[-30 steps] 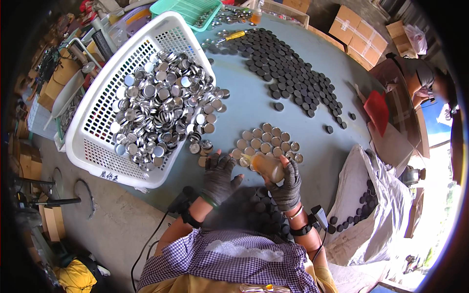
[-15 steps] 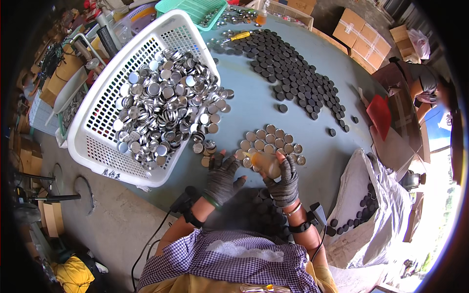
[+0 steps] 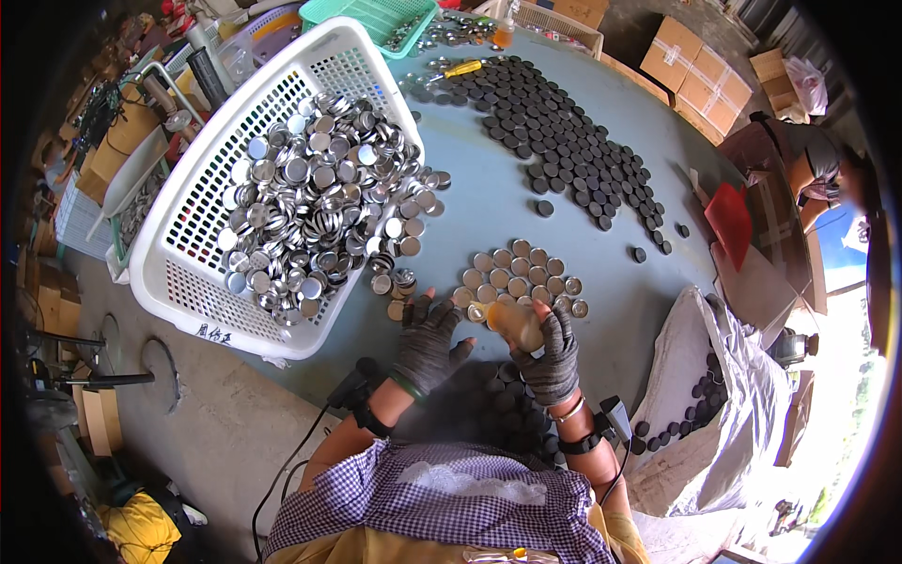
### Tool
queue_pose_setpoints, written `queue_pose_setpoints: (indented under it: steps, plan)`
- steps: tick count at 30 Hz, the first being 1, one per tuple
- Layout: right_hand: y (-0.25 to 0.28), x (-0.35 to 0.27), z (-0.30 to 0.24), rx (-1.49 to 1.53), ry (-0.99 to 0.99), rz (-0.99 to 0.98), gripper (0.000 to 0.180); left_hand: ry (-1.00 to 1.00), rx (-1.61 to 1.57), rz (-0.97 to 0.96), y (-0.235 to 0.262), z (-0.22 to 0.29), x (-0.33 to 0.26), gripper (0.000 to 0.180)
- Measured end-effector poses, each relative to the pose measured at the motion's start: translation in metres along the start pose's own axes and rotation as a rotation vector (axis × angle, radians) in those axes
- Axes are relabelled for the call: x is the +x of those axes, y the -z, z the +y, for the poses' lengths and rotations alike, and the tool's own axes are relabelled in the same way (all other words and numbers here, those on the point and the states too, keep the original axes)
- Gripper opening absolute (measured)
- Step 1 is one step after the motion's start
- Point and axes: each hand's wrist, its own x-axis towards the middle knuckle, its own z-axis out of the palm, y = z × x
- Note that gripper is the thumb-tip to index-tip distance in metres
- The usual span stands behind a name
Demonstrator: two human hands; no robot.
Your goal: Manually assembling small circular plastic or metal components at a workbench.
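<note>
My right hand (image 3: 548, 367), in a grey fingerless glove, grips a cloudy plastic squeeze bottle (image 3: 522, 328) with amber liquid in it. The bottle is tilted, its tip over the near edge of a group of shallow round metal caps (image 3: 516, 268) lying open side up on the table. My left hand (image 3: 428, 346), gloved alike, lies with its fingers apart and holds nothing. Just beyond its fingertips, a few metal caps are heaped by the rim of a white plastic basket (image 3: 150, 273). Many shiny metal caps (image 3: 324, 202) fill the basket and spill over its right side.
Black round discs (image 3: 583, 155) spread across the far table (image 3: 451, 221); more lie near my apron. A yellow-handled screwdriver (image 3: 462, 69) lies at the back beside a green basket (image 3: 393, 28). A white sack (image 3: 691, 395) stands at right. Another person (image 3: 816, 169) is at far right.
The bottle and my right hand have shifted slightly right, and the bottle looks less blurred. My left hand stays almost where it was.
</note>
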Motion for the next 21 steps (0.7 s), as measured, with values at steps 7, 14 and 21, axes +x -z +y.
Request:
queue_pose_setpoints:
  steps: [7, 14, 21]
  plan:
    - [-0.004, -0.003, 0.001, 0.031, -0.025, -0.011, 0.070, 0.014, 0.013, -0.020, 0.001, 0.000, 0.000, 0.050]
    - [-0.008, 0.003, -0.002, 0.046, -0.037, -0.035, 0.069, 0.026, 0.012, -0.018, 0.001, 0.001, 0.000, 0.051]
    - [-0.009, 0.013, -0.006, 0.070, -0.014, -0.058, 0.063, 0.026, 0.005, -0.037, 0.003, 0.001, 0.001, 0.051]
